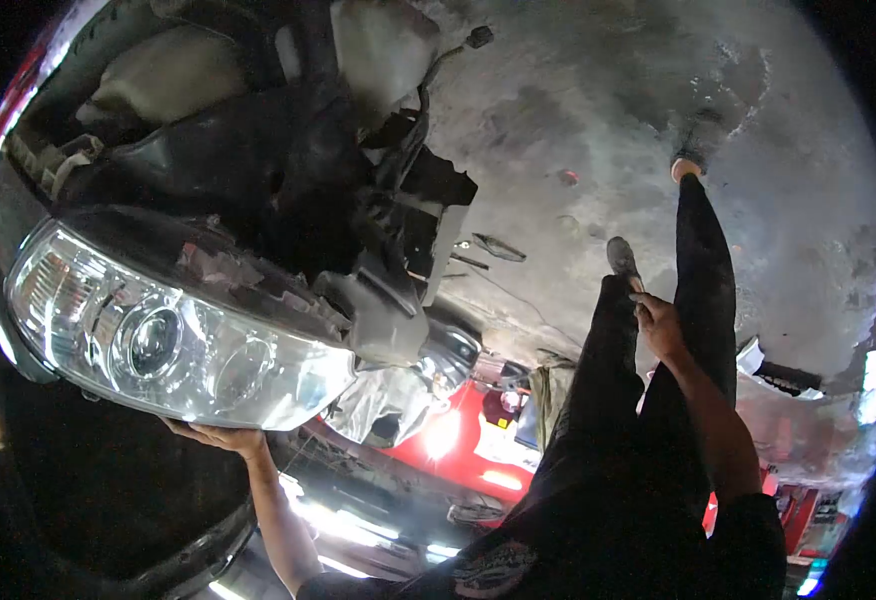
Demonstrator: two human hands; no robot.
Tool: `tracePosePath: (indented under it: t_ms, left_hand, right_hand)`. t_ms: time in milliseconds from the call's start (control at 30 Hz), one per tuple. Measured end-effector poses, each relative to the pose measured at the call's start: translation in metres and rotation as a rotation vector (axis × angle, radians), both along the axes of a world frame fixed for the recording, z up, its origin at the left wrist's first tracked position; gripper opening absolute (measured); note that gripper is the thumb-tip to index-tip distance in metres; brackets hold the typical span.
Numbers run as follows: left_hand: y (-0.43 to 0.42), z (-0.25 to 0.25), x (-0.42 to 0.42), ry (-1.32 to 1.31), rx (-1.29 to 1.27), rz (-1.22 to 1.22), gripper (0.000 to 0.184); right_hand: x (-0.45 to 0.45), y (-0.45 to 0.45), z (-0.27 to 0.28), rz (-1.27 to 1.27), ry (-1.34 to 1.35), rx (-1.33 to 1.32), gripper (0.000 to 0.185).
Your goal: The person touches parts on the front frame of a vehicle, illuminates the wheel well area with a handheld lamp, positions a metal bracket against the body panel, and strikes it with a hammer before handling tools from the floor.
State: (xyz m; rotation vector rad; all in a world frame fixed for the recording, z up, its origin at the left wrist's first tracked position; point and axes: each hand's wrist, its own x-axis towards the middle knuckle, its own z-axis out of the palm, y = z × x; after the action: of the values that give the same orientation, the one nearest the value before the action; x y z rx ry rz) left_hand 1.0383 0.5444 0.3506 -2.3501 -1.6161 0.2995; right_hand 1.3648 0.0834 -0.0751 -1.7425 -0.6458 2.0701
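A large clear headlight (193, 345) with a round projector lens sits at the front corner of a car, its bumper area opened up. Under its lower edge is my left hand (220, 437), palm up and fingers along the housing, holding it from below; part of the fingers is hidden behind the lamp. My right hand (661, 330) hangs low beside my leg (708, 260), well away from the lamp. Its fingers are closed, and what they hold, if anything, is too small to make out.
Dark liners and a pale plastic tank (383, 50) fill the exposed car corner. A loose cable connector (479, 38) hangs over the concrete floor (558, 120). Hand tools (499, 247) lie on the floor. Past my left arm is a red glossy panel (438, 430).
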Motion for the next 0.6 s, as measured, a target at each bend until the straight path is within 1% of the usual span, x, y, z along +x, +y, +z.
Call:
tracePosePath:
  t_ms: [67, 100, 167, 200, 267, 333, 367, 400, 467, 500, 567, 600]
  left_hand:
    - [-0.002, 0.003, -0.006, 0.143, -0.011, -0.108, 0.077]
    - [-0.004, -0.004, 0.006, 0.192, -0.023, -0.187, 0.074]
    - [-0.004, -0.004, 0.008, 0.241, -0.031, -0.266, 0.071]
    - [-0.005, -0.001, 0.002, 0.180, -0.021, -0.173, 0.068]
    - [-0.006, 0.002, -0.005, 0.117, -0.008, -0.078, 0.065]
    - [-0.005, 0.001, 0.003, 0.059, 0.005, 0.028, 0.066]
    - [-0.004, -0.003, 0.012, 0.060, 0.010, 0.029, 0.066]
    - [-0.003, -0.011, 0.024, 0.169, 0.010, -0.111, 0.068]
    - [-0.002, -0.012, 0.026, 0.272, 0.009, -0.253, 0.070]
    - [-0.002, -0.008, 0.016, 0.136, 0.002, -0.131, 0.071]
    - [-0.001, -0.006, 0.008, 0.102, -0.008, -0.105, 0.072]
    - [-0.001, -0.005, 0.004, 0.084, -0.013, -0.092, 0.072]
  right_hand:
    - [0.005, -0.003, -0.003, 0.026, 0.018, -0.071, 0.020]
    - [0.005, -0.007, -0.005, 0.030, 0.020, -0.069, 0.020]
    - [0.003, -0.016, -0.009, 0.060, -0.032, 0.008, 0.020]
    - [0.001, -0.017, -0.012, 0.060, -0.036, 0.012, 0.020]
    - [-0.002, -0.020, -0.015, 0.126, -0.047, 0.088, 0.020]
    - [-0.004, -0.012, -0.011, 0.155, -0.059, 0.062, 0.021]
    - [-0.005, -0.006, -0.008, 0.179, -0.073, 0.035, 0.021]
    - [-0.005, 0.000, -0.005, 0.179, -0.074, 0.040, 0.021]
    - [-0.001, 0.009, 0.003, 0.225, 0.017, -0.116, 0.023]
    - [0.001, 0.003, 0.002, 0.224, 0.005, -0.116, 0.023]
    - [-0.001, -0.016, -0.003, 0.258, -0.062, 0.045, 0.023]
    - [-0.001, -0.023, -0.007, 0.256, -0.069, 0.042, 0.023]
